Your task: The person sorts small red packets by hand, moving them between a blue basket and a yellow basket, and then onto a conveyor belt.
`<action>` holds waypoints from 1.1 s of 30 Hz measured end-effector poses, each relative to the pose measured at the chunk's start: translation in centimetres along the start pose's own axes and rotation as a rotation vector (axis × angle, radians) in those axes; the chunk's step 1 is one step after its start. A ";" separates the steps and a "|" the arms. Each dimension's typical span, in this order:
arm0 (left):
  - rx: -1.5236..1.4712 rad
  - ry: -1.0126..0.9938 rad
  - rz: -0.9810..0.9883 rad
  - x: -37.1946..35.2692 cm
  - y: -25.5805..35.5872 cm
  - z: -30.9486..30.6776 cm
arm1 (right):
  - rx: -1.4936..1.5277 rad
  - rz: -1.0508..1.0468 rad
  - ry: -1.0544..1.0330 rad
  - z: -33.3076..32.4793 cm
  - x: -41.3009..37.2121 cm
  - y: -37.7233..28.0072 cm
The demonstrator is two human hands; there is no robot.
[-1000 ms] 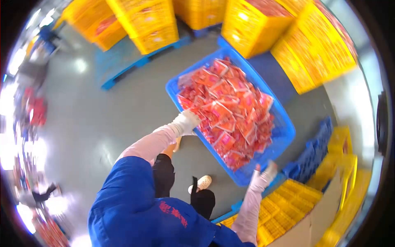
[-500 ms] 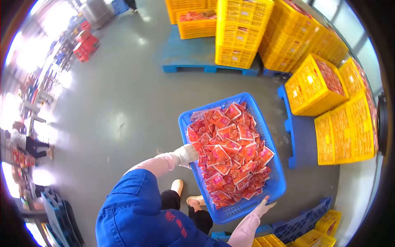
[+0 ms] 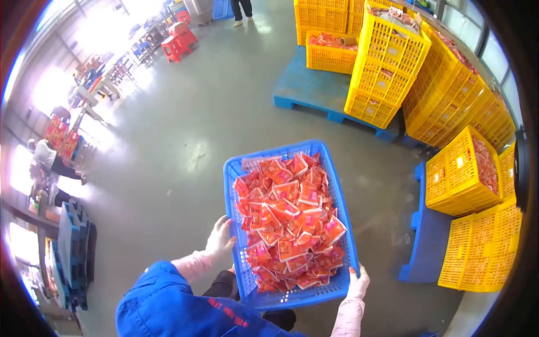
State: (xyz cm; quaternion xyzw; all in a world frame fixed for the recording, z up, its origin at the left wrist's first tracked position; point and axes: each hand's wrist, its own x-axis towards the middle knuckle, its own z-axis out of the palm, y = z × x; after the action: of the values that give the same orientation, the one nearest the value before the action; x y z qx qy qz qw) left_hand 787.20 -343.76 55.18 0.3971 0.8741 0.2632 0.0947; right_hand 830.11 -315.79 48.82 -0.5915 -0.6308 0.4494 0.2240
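Observation:
A blue plastic basket (image 3: 306, 298) hangs in front of my body, above the floor. It is heaped with small red-and-orange packets (image 3: 292, 219) that have pale edges. My left hand (image 3: 220, 238), in a whitish glove, grips the left side, its fingers partly hidden by the basket wall. At the lower right corner, my right hand (image 3: 358, 282) is wrapped round the rim. Both hands are closed on the basket, which tilts slightly in view.
Yellow crates (image 3: 387, 67) filled with packets stand stacked on a blue pallet (image 3: 303, 84) ahead. More yellow crates (image 3: 463, 171) sit on another blue pallet (image 3: 421, 247) at right. Red stools (image 3: 179, 40) and a person (image 3: 53, 157) are farther left. Blue pallets (image 3: 73, 241) lean at lower left.
My view has turned right, so the crates and pallets shift in the frame. The basket has swung more upright in view and stays in both hands. My feet are now mostly hidden.

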 end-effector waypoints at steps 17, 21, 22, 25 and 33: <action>-0.081 0.223 -0.354 -4.9 3.0 8.0 | 0.121 -0.100 0.102 0.4 -0.7 -3.3; -0.123 0.257 -0.320 -5.3 2.8 8.6 | 0.150 -0.176 0.098 0.4 -0.7 -2.9; -0.102 0.278 -0.310 -5.3 2.8 8.8 | 0.109 -0.224 0.106 0.5 -0.4 -2.6; -0.099 0.304 -0.253 -5.4 3.1 9.1 | -0.005 -0.257 0.105 0.1 0.1 -1.6; -0.092 0.312 -0.254 -5.4 0.6 10.3 | -0.080 -0.348 0.126 0.9 0.3 0.6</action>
State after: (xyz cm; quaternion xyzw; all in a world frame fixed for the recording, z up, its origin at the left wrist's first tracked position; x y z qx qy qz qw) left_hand 795.03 -343.50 46.60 0.2333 0.9083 0.3470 0.0088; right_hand 829.57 -315.83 47.81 -0.5088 -0.7257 0.3407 0.3138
